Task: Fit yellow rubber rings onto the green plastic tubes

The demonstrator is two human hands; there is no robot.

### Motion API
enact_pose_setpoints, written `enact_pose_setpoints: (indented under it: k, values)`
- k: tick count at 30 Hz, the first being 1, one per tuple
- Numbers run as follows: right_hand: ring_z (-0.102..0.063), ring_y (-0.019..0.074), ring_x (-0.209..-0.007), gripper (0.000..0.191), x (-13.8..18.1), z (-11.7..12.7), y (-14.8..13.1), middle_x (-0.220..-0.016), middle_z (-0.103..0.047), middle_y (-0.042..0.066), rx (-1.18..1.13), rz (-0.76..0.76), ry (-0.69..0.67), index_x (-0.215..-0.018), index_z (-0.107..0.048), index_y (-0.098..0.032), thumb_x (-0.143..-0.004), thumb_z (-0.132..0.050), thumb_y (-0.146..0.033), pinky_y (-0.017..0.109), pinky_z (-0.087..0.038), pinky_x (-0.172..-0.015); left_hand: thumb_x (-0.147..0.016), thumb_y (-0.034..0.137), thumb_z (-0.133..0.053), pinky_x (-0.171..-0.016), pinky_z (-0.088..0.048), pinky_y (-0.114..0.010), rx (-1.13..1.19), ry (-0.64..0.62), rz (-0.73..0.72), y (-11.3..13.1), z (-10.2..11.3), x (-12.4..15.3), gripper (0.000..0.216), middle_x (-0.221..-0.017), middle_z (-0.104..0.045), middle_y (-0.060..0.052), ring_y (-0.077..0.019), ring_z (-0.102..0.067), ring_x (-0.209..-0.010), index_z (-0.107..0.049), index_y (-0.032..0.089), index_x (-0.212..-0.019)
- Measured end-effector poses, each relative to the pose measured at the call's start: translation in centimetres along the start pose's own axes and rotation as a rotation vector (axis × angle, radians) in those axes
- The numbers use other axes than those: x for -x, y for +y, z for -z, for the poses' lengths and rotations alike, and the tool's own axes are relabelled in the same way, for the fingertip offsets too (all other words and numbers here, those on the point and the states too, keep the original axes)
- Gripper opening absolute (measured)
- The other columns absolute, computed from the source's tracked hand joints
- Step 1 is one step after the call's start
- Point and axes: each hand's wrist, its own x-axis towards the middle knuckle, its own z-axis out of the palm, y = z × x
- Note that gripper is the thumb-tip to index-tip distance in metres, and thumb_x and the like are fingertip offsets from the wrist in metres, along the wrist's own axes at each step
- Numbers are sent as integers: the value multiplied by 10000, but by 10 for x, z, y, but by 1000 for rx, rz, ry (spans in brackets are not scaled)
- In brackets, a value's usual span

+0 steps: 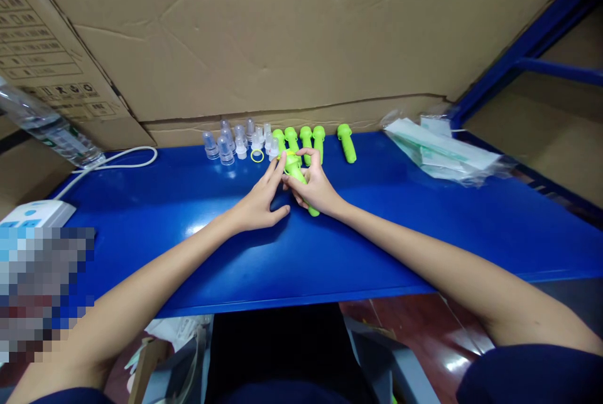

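My right hand [315, 189] is wrapped round a bright green plastic handle-shaped part [294, 170], its lower end sticking out near my wrist. My left hand [260, 202] reaches in from the left, its fingertips pinching a small yellow ring at the top of that green part. Both hands rest low over the blue table [424, 222]. Just behind them stand several more green parts [306, 137], and one green part [347, 142] lies apart to the right. A loose yellow ring [257, 155] lies on the table next to a cluster of clear plastic caps [233, 141].
A cardboard wall [292, 33] closes off the back. Clear plastic bags [440, 151] lie at the right rear. At the left are a plastic bottle [44, 127], a white cable [117, 162] and a white device [35, 212]. A blue frame [532, 52] rises at the right.
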Motion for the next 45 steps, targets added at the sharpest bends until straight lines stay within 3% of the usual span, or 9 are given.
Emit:
enact_pose_setpoints:
  k: [3,5,7,15,25,35,38,41,45]
  values:
    - [-443,68,-295,597,0,1,1,-685,-587,-81,3,17,5,-1163,-248,-298,-824,-732,-383,184,-335,-234,-817,159,-636,-1174,-351,-570,78,56,-6,-1,-3,-1,1111,-1677,-24,-146,-382,-284,-1487,170,303,-1569]
    - [-442,67,-295,623,0,1,1,-687,-592,-73,15,31,9,-1232,-233,-295,-841,-713,-367,187,-342,-233,-817,160,-633,-1051,-491,-504,148,113,20,-2,-4,-3,1102,-1651,-141,-195,-321,-532,-1296,159,287,-1573]
    - [-445,65,-298,654,0,1,0,-685,-594,-69,26,36,8,-1292,-230,-289,-847,-703,-362,185,-350,-233,-824,170,-630,-954,-545,-445,185,155,50,-2,-3,-4,1047,-1612,-251,-209,-260,-616,-1137,76,276,-1590]
    - [-447,59,-298,638,-2,2,3,-673,-594,-80,34,1,20,-1279,-279,-270,-825,-713,-381,179,-347,-225,-805,178,-655,-862,-549,-363,263,169,113,4,-1,-4,910,-1528,-411,-189,-242,-635,-1089,-186,246,-1583]
    - [-441,83,-287,652,-3,0,-1,-644,-602,-82,17,-34,63,-1245,-310,-239,-758,-727,-355,209,-335,-224,-817,214,-645,-810,-543,-344,333,117,178,-1,-2,-4,944,-1429,-520,-205,-248,-637,-1084,-115,234,-1598]
    - [-457,80,-299,554,-7,4,0,-626,-590,-93,47,-18,115,-1154,-330,-237,-774,-698,-400,191,-332,-232,-867,239,-601,-806,-530,-356,330,46,223,7,-7,-3,816,-1278,-610,-217,-270,-628,-1114,-199,134,-1569]
    - [-443,81,-293,560,-5,3,-1,-622,-574,-91,61,15,97,-1170,-312,-257,-796,-697,-416,201,-336,-227,-881,215,-569,-775,-529,-339,329,129,207,6,-7,-5,728,-1350,-562,-209,-249,-635,-1091,-250,173,-1534]
    - [-440,78,-301,618,-1,1,-5,-630,-551,-92,103,87,65,-1252,-258,-284,-835,-695,-415,205,-356,-236,-892,209,-560,-787,-526,-315,295,311,156,6,-4,-8,577,-1442,-473,-175,-203,-633,-1079,-351,217,-1430]
    - [-453,72,-322,583,5,-2,-9,-672,-555,-70,193,144,29,-1266,-243,-302,-883,-667,-417,203,-370,-254,-898,229,-580,-762,-513,-272,196,484,120,9,1,-10,356,-1294,-559,-111,-157,-640,-1011,-460,211,-1233]
